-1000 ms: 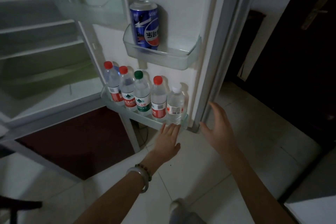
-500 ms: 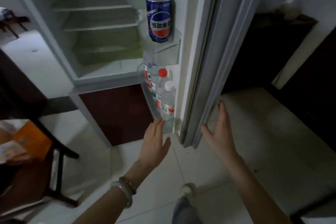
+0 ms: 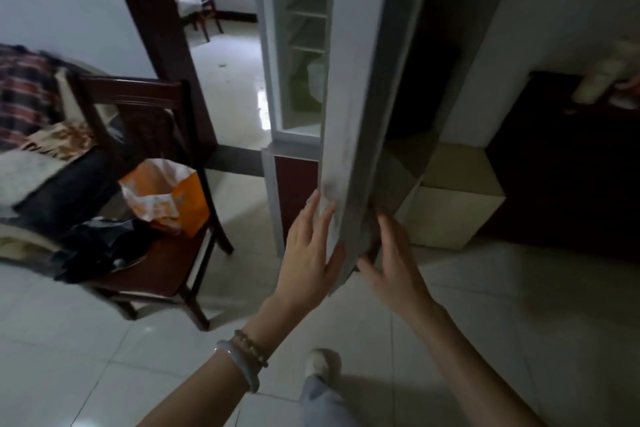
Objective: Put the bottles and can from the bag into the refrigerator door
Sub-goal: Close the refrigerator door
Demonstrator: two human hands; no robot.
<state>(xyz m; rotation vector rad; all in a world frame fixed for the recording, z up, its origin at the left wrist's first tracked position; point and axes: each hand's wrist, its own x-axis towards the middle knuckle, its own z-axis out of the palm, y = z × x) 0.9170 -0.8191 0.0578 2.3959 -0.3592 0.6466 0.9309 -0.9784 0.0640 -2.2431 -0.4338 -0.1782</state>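
The white refrigerator door shows edge-on, swung most of the way toward the cabinet. Only a narrow strip of the empty inner shelves is visible. The bottles and the can in the door racks are hidden behind the door. My left hand lies flat, fingers spread, against the door's lower edge on the inner side. My right hand touches the outer face at the same bottom corner, fingers apart. Neither hand holds anything. The orange bag stands open on a chair to the left.
A dark wooden chair at left carries the orange bag and a crumpled black bag. A cardboard box and a dark cabinet stand right of the door. My shoe rests on the tiled floor below.
The door has swung from wide open to nearly closed, hiding the can and bottles. Both hands followed its lower corner, and my view turned left, bringing the chair and bag into sight.
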